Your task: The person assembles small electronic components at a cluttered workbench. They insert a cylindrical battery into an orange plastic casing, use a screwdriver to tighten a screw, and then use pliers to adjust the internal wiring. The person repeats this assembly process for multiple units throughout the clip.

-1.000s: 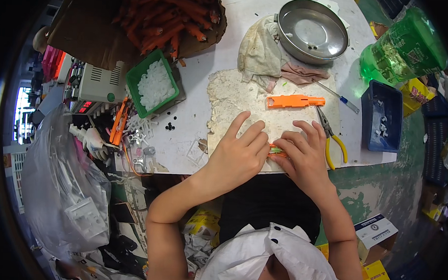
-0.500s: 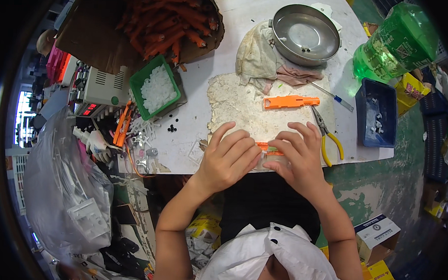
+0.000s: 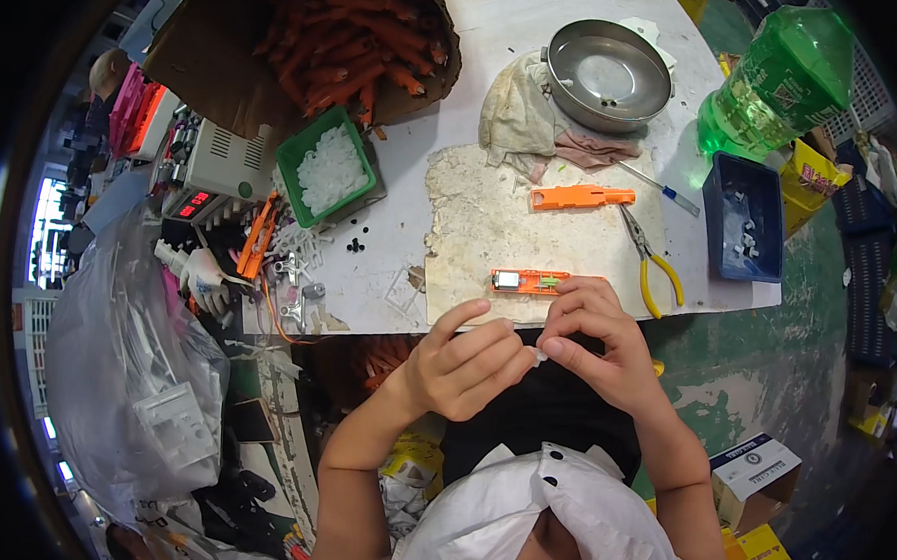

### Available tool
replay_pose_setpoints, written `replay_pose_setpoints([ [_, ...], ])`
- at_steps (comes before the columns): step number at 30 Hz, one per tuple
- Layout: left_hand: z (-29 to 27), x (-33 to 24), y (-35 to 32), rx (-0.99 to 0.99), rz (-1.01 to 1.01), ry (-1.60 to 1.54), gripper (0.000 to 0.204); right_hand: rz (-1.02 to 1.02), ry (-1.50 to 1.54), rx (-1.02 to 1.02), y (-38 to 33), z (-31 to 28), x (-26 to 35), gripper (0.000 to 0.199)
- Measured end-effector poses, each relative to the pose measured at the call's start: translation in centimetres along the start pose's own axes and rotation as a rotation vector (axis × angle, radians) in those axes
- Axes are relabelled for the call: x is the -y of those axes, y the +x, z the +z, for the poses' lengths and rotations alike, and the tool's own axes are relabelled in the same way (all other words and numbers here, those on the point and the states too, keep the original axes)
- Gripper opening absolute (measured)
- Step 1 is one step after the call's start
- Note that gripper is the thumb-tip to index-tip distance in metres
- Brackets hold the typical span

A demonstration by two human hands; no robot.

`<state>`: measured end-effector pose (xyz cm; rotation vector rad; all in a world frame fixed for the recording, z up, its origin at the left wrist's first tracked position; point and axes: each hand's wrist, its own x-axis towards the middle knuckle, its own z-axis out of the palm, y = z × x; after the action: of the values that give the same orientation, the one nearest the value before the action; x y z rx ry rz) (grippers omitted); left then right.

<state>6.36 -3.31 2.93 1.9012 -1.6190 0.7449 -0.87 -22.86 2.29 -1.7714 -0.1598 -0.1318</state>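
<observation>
Just in front of the table's near edge, a small white plastic piece (image 3: 538, 356) is pinched between the fingertips of both hands. My left hand (image 3: 465, 366) is closed on its left side, index finger raised and thumb mostly hidden. My right hand (image 3: 598, 349) grips the piece between thumb and forefinger. Beyond them an orange plastic housing (image 3: 536, 290) lies on the worn board (image 3: 471, 231), with a silvery-white block at its left end and a green part towards the right. The right hand's knuckles overlap its right end. A second orange housing (image 3: 582, 197) lies farther back.
Yellow-handled pliers (image 3: 645, 259) and a screwdriver (image 3: 680, 199) lie right, near a blue bin (image 3: 745, 253) and green bottle (image 3: 782, 89). A metal bowl (image 3: 609, 77) sits on rags. Left are a green tray of white pieces (image 3: 323, 169) and a carton of orange parts (image 3: 208, 59).
Both hands have come down from the orange housing towards me, past the table edge, uncovering most of it. The small white piece now shows between the fingertips. The view has shifted slightly.
</observation>
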Motion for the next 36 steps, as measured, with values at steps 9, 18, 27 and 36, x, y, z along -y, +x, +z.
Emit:
replay_pose_setpoints([
  [9,-0.4,-2.1,-1.2,-0.112,0.115,0.038,0.014,-0.028,0.136,-0.195,-1.8,-0.7,1.3,0.008],
  [18,0.9,-4.7,-1.3,-0.311,-0.507,-0.399,0.008,0.033,0.373,-0.374,-4.4,-1.2,1.6,0.007],
  [27,4.3,-8.1,-1.3,-0.616,-1.295,-1.911,0.018,0.082,0.391,-0.394,-5.6,-0.7,0.6,0.007],
  [36,4.3,-8.4,-0.7,-0.529,-1.289,-1.797,0.015,0.092,0.378,-0.386,-6.2,-0.1,0.3,0.005],
])
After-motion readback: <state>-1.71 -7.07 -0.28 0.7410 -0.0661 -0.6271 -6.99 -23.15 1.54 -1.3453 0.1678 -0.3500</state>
